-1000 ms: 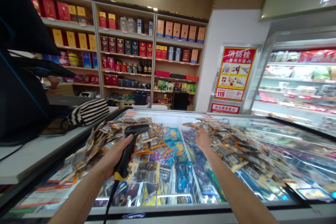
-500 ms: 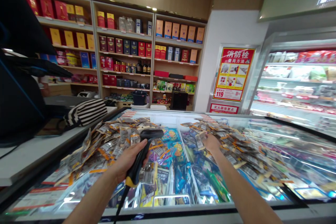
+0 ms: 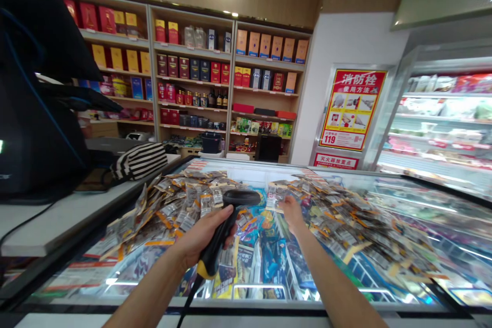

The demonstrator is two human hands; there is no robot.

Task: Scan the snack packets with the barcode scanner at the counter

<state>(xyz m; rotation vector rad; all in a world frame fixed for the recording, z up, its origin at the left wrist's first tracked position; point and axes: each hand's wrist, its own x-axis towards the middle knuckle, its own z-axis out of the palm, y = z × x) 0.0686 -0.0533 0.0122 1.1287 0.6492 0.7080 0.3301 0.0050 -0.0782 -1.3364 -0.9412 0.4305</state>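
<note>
Glass freezer top [image 3: 249,304], two packet heaps [image 3: 349,223]

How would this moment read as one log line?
left hand: holds scanner | right hand: holds packet beside scanner's head | on freezer: left packet pile, right packet pile

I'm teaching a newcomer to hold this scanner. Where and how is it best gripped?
Probably around its black handle, from the left, as the left hand grips it. The handle is slim and slanted; a grip there leaves the wider head above uncovered and clears the cord at the yellow-trimmed lower end.
</note>
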